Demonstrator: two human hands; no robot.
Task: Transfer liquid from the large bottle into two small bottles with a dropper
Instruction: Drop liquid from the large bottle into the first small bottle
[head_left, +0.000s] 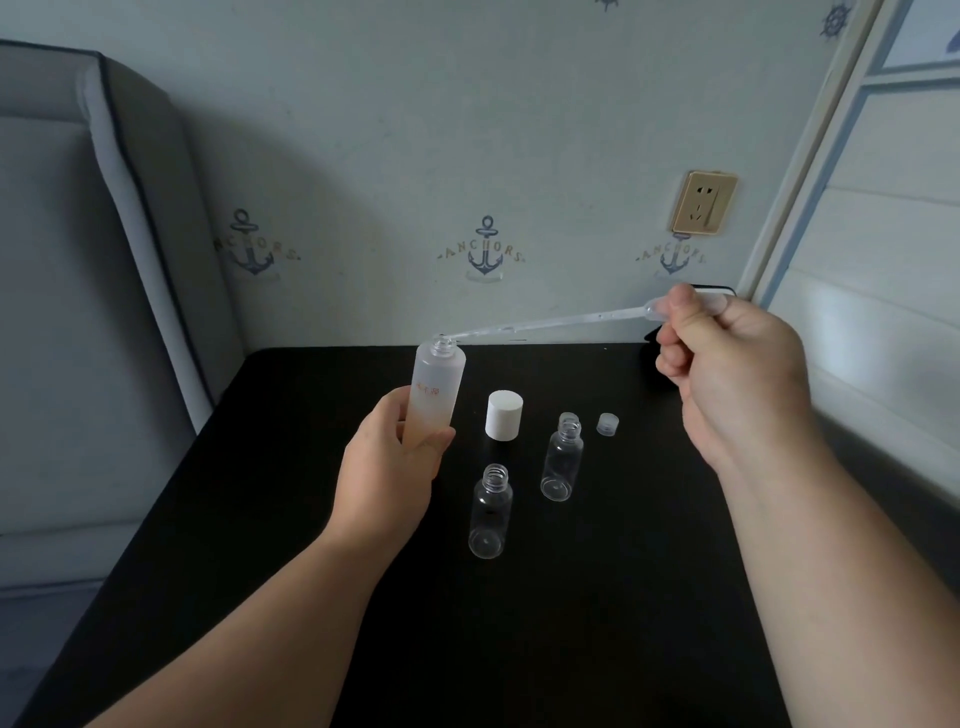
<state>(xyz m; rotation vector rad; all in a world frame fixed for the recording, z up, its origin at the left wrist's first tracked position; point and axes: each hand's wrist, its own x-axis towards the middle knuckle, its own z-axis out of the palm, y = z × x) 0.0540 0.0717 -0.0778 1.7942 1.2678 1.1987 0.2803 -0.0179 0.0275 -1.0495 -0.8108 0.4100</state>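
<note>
My left hand (387, 470) grips the lower half of the large frosted bottle (435, 387), which stands uncapped and tilted slightly. My right hand (727, 364) pinches the bulb of a clear plastic dropper (545, 325); the dropper lies almost level, its tip at the large bottle's open mouth. Two small clear bottles stand uncapped on the black table (571, 623): one nearer me (490, 512), one farther right (562, 457). They look empty.
The large bottle's white cap (504, 415) stands between the bottles. A small clear cap (607, 423) lies right of the far small bottle. A padded headboard borders the table's left, a wall with a socket its back, a white panel its right.
</note>
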